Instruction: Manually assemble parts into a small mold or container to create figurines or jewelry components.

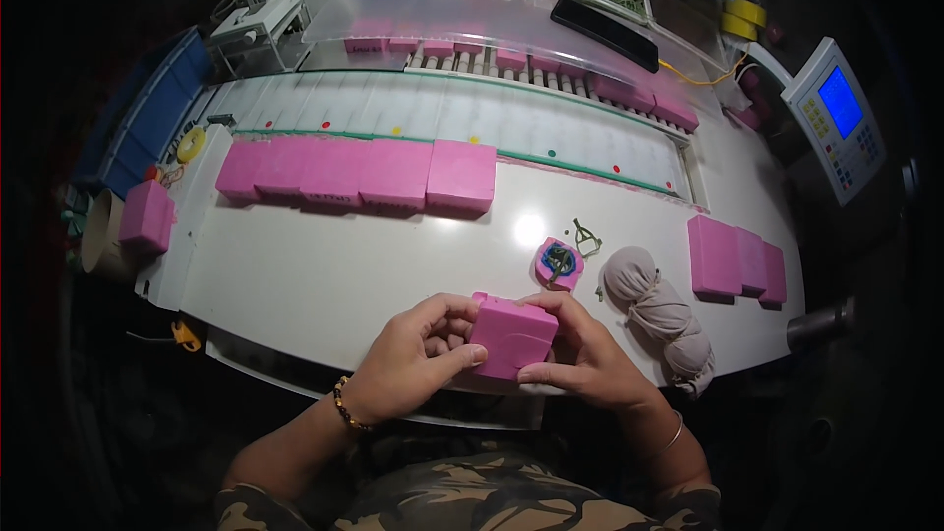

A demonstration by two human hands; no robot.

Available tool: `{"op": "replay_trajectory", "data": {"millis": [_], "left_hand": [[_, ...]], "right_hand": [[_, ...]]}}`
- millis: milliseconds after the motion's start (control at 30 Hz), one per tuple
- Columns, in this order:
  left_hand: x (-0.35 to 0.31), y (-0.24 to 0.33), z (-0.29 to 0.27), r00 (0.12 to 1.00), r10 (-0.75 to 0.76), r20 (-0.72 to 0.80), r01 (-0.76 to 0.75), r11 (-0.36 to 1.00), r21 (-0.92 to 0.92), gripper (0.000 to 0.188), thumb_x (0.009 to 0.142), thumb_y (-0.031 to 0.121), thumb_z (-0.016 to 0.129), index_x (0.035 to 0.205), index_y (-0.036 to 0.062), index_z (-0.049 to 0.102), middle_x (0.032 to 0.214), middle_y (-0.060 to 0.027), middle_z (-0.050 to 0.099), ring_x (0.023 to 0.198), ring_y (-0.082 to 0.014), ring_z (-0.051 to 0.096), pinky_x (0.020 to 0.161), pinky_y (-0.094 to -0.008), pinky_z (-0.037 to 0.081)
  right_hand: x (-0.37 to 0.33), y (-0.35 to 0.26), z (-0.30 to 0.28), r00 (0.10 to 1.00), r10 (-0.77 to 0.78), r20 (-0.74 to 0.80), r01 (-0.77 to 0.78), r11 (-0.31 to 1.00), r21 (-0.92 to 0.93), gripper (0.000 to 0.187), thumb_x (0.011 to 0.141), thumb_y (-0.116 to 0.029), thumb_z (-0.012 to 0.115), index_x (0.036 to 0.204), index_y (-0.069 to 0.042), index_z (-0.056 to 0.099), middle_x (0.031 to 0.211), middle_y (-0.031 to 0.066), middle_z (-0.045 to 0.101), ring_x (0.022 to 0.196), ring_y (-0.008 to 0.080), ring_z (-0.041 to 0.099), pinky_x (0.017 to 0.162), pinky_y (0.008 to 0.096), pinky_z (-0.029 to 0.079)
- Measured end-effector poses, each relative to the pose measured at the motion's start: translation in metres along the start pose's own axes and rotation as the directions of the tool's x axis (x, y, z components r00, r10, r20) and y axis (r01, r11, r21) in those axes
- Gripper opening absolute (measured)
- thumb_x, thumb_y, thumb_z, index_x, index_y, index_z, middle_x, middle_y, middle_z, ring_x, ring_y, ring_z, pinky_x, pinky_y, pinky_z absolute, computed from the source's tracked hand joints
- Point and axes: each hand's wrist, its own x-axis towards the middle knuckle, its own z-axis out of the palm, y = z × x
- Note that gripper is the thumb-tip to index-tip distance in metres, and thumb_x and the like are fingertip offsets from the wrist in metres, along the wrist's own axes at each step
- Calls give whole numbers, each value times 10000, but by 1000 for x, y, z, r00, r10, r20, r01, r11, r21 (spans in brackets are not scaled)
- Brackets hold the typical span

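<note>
Between my two hands, near the front edge of the white table, is a pink rubber mould block [513, 336] with a faint curved line on its upper face. My left hand [413, 349] grips its left side, thumb on the near left corner. My right hand [595, 359] closes on the right side, with fingers at the far edge and thumb at the near corner. Just beyond it lies a small pink piece [544, 265] with a blue ring and dark green shapes in it. A thin green forked piece [587, 239] rests beside that. Right of these sits a tied grey cloth bundle [654, 310].
Several pink blocks [393, 172] stand in a row at the back left, before a white slatted track [374, 103]. More pink blocks [716, 258] stand at the right. A control panel [841, 118] with a blue screen rises beyond them. A blue crate [147, 108] is far left.
</note>
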Motion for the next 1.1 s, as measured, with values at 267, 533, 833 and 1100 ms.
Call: {"op": "replay_trajectory", "data": {"millis": [267, 533, 833, 1100], "left_hand": [[1, 0, -5, 999, -32, 39, 34, 997, -67, 377, 885, 12, 674, 1231, -27, 530, 1014, -65, 620, 849, -64, 587, 705, -186, 510], [-1, -7, -3, 999, 29, -16, -29, 1000, 4, 419, 878, 16, 687, 1257, -22, 512, 999, -56, 624, 826, -56, 580, 702, -176, 493], [-11, -4, 20, 776, 631, 15, -454, 543, 707, 864, 675, 207, 879, 1368, 39, 391, 1390, -263, 405, 1303, -383, 400, 1082, -452, 348], [-9, -19, 18, 742, 670, -19, -482, 552, 680, 844, 626, 154, 884, 1315, 43, 411, 1380, -235, 393, 1243, -383, 435, 1031, -451, 416]], "right_hand": [[8, 1, -7, 987, 139, 76, -150, 972, 180, 543, 829, -36, 750, 1294, -32, 470, 1146, 78, 600, 1070, 144, 586, 916, 288, 480], [11, 11, 19, 976, -86, -202, 61, 990, -131, 380, 888, -135, 713, 1187, -8, 514, 974, 83, 651, 851, 126, 633, 727, 247, 518], [11, 2, 28, 943, 225, -244, -102, 895, 434, 194, 997, -232, 575, 1024, -50, 514, 790, -11, 562, 683, 36, 499, 617, 188, 423], [4, 2, 45, 977, 85, -195, 0, 918, 396, 170, 987, -165, 584, 952, -42, 473, 934, 47, 588, 749, 47, 518, 630, 207, 456]]}}
